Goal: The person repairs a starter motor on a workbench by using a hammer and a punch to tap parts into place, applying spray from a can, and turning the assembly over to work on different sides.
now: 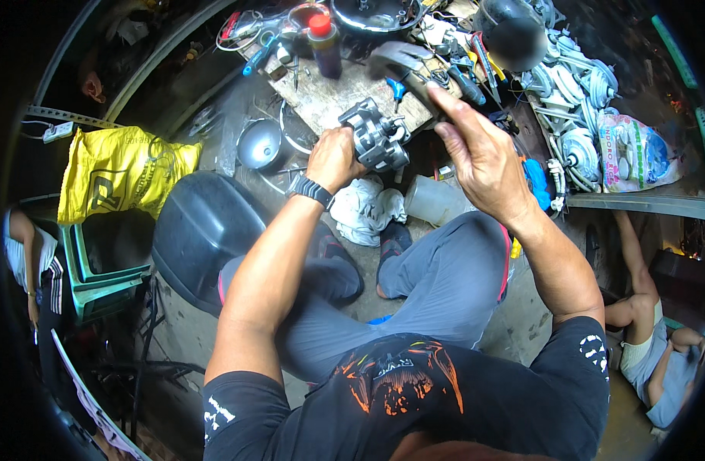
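My left hand [334, 160] is closed around a dark grey metal part [374, 134] that looks like a small motor, with a ribbed body and a short shaft. It is held at the near edge of the worn wooden board [316, 98]. Up and to the right, my right hand [484, 157] grips a hammer [401, 55] by its handle, the index finger stretched along it. Motion blurs the curved hammer head, which hangs over the board, apart from the metal part. Beneath the hammer lies a blue-handled tool [396, 90].
A bottle with a red cap [324, 48] stands on the board. Pliers [484, 61] and grey metal parts [571, 84] crowd the right. A metal bowl [259, 144], white cloth [362, 211] and pale container [433, 201] sit low. Other people [650, 346] are at both sides.
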A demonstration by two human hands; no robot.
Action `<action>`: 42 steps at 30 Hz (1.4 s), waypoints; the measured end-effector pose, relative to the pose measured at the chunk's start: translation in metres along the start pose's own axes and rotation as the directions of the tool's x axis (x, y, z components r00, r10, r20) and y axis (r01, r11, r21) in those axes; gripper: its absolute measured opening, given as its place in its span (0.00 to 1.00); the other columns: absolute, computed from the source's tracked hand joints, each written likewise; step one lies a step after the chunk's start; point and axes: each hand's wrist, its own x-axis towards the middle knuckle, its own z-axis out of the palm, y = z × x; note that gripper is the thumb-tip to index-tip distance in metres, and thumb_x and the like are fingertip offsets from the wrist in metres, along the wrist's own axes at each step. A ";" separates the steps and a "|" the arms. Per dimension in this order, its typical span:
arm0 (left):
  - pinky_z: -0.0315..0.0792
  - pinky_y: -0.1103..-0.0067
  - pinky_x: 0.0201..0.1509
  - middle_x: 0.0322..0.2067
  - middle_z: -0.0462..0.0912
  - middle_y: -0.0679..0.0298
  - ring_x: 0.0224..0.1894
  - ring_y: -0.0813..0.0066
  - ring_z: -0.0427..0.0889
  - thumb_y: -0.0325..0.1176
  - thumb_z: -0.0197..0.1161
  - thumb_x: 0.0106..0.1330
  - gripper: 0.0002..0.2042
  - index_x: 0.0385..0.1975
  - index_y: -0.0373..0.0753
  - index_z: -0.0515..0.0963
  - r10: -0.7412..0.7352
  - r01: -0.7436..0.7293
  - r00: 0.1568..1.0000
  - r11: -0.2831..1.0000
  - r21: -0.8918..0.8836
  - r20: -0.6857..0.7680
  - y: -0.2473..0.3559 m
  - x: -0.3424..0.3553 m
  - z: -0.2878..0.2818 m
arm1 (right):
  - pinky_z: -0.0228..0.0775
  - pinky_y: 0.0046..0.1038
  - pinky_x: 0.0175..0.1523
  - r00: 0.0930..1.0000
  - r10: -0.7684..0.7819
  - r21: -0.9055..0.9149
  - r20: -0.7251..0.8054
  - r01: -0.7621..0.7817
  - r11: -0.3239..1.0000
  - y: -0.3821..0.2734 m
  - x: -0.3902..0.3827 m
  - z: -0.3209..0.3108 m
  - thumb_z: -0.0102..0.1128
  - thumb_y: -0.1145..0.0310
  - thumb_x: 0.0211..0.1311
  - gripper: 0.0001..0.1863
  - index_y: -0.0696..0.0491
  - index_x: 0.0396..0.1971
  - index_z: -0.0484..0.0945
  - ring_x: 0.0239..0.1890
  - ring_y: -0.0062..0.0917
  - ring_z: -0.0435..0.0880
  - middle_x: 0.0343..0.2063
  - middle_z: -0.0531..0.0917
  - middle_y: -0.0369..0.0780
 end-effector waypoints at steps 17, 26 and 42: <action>0.77 0.59 0.55 0.38 0.84 0.43 0.46 0.42 0.82 0.35 0.80 0.44 0.22 0.34 0.29 0.78 0.047 -0.047 0.998 0.999 0.016 -0.042 -0.003 -0.002 0.010 | 0.78 0.40 0.51 0.881 0.261 -0.151 0.394 -0.218 0.964 0.031 -0.018 0.006 0.57 0.67 0.74 0.24 0.47 0.68 0.72 0.45 0.47 0.87 0.46 0.86 0.52; 0.77 0.59 0.55 0.37 0.83 0.41 0.45 0.43 0.82 0.34 0.77 0.47 0.19 0.33 0.28 0.78 0.062 -0.062 0.997 0.998 0.001 -0.050 -0.005 -0.002 0.013 | 0.77 0.36 0.53 0.859 0.492 -0.095 0.143 -0.483 0.870 0.096 -0.115 -0.027 0.59 0.59 0.73 0.21 0.52 0.60 0.76 0.48 0.45 0.88 0.45 0.86 0.50; 0.77 0.59 0.56 0.41 0.83 0.44 0.50 0.44 0.80 0.35 0.83 0.40 0.26 0.36 0.29 0.78 -0.095 0.094 0.991 0.995 -0.015 -0.089 -0.008 -0.008 0.008 | 0.76 0.46 0.61 0.320 0.745 -0.681 0.586 -0.305 0.666 0.242 -0.198 0.070 0.61 0.64 0.65 0.18 0.57 0.51 0.83 0.55 0.48 0.85 0.51 0.84 0.57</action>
